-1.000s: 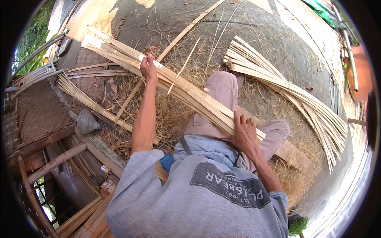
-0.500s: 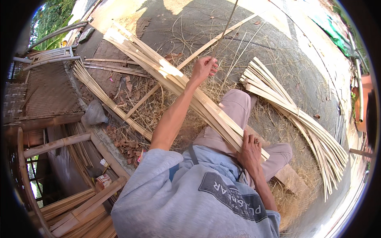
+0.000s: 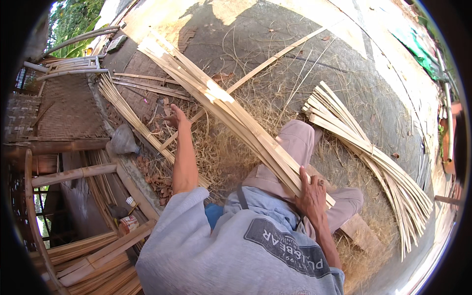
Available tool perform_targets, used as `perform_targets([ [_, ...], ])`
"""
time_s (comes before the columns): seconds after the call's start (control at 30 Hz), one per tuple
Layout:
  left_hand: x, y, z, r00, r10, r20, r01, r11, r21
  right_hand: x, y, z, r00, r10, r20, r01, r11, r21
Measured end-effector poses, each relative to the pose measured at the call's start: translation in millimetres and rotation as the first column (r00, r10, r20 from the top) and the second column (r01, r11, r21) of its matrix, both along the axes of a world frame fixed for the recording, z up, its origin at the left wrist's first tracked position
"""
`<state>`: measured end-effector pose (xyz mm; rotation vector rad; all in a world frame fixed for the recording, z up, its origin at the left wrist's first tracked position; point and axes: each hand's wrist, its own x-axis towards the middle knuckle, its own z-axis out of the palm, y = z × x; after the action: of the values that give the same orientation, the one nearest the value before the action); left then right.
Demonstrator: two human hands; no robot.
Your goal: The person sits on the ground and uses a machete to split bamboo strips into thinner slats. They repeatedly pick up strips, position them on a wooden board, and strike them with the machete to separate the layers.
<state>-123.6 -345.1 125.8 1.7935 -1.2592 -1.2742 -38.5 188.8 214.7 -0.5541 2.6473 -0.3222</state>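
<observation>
A long bundle of pale split bamboo strips [image 3: 231, 113] lies slantwise across my lap, from the upper left down to my right knee. My right hand [image 3: 310, 196] grips the bundle's near end, fingers laid over the strips. My left hand [image 3: 175, 119] is stretched out to the left of the bundle. Its fingers are spread low over dry litter, and it holds nothing. It is nearest to a thin strip [image 3: 182, 130] lying on the ground and to a row of strips [image 3: 129, 114] further left.
A second pile of bamboo strips [image 3: 368, 152] fans out on the ground at the right. Dry shavings [image 3: 221, 155] cover the ground in front of me. At the left are woven mats [image 3: 69, 108], a plastic bottle [image 3: 123, 141], a bamboo frame [image 3: 73, 173] and a small can [image 3: 129, 224].
My left hand has let go of the bundle's middle and swung left and down toward the ground. My right hand stays on the bundle's near end.
</observation>
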Motion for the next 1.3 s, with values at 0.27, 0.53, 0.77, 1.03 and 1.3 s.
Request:
perform_targets([
  [0.27, -20, 89, -63, 0.608, -0.188, -0.771, 0.65, 0.676, 0.348, 6, 2, 18, 0.995, 0.072, -0.066, -0.074, 0.997, -0.021],
  [0.53, -42, 170, 18, 0.054, 0.059, -0.997, 0.858, 0.508, 0.077, -15, 98, 8, 0.853, 0.104, -0.512, -0.113, 0.994, 0.013],
  [0.77, -51, 256, -57, 0.366, 0.124, -0.922, 0.822, 0.422, 0.383, -4, 166, 27, 0.964, -0.201, -0.173, 0.226, 0.964, 0.14],
  [1.03, -33, 270, -69, 0.507, -0.033, -0.862, 0.799, 0.394, 0.455, 43, 146, 16, 0.853, -0.418, -0.314, 0.462, 0.883, 0.081],
  [1.3, 11, 294, -50, 0.471, -0.09, -0.877, 0.847, 0.326, 0.421, -8, 29, 19, 0.959, -0.191, -0.208, 0.188, 0.982, -0.031],
])
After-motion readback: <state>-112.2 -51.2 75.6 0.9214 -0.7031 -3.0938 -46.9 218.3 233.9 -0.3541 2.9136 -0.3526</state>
